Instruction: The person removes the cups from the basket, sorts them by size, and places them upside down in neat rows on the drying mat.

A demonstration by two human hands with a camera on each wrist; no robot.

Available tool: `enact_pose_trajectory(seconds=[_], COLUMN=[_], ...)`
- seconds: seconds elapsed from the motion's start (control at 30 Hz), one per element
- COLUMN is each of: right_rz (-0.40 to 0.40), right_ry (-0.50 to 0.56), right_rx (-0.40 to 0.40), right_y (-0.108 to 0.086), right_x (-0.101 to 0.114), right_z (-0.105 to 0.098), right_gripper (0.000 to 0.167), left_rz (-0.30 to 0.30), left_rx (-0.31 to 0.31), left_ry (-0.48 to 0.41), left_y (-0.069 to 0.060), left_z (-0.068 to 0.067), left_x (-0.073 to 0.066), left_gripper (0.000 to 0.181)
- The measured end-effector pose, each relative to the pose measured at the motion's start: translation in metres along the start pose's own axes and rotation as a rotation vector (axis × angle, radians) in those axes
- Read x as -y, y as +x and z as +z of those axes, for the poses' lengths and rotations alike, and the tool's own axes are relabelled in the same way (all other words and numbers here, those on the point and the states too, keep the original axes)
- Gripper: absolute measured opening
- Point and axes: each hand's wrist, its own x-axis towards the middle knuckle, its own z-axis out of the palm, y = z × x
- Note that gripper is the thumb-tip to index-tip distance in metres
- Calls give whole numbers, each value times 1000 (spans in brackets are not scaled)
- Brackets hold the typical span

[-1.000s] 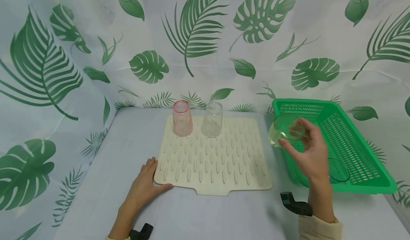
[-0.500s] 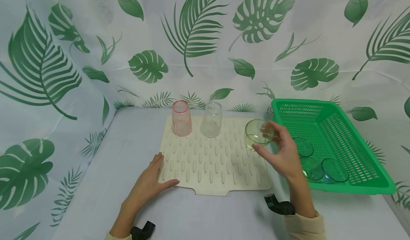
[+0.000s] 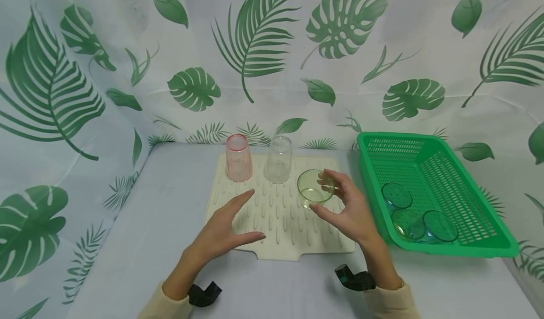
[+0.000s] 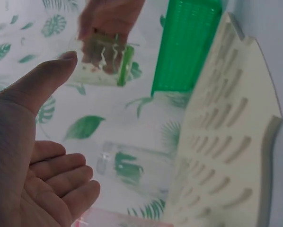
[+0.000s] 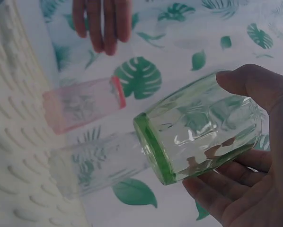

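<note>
The right hand (image 3: 350, 210) grips a pale green glass (image 3: 314, 189) between thumb and fingers, above the right part of the cream ribbed mat (image 3: 280, 234). In the right wrist view the glass (image 5: 198, 132) shows its thick green end pointing away from the palm. The left hand (image 3: 221, 227) is over the mat's left side, thumb and fingers spread, holding nothing; the left wrist view also shows this hand (image 4: 42, 142) with nothing in it. At the back of the mat stand a pink glass (image 3: 239, 160) and a clear glass (image 3: 278, 160), side by side.
To the right of the mat is a green basket (image 3: 467, 249) with several glasses in its near left part, among them a bluish glass (image 3: 439, 227). A leaf-patterned curtain (image 3: 263, 106) stands behind the pale table (image 3: 170, 182) and along its left side.
The right hand has carried the green glass left, from over the basket's edge to over the mat. The left hand has moved from the mat's left edge rightward over the mat.
</note>
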Motion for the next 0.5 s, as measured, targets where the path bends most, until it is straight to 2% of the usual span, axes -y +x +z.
enact_pose_trajectory(seconds=[0.23,0.5], right_rz=[-8,5], right_ry=[30,29], right_rx=[63,138], right_y=[-2,-5], right_x=[10,22], right_z=[12,21], right_gripper=[78,80], left_rz=[125,249], left_rx=[-14,-17], left_ry=[-76,-173], left_y=[10,17], left_z=[3,9], left_x=[-17,-25], left_gripper=[93,90])
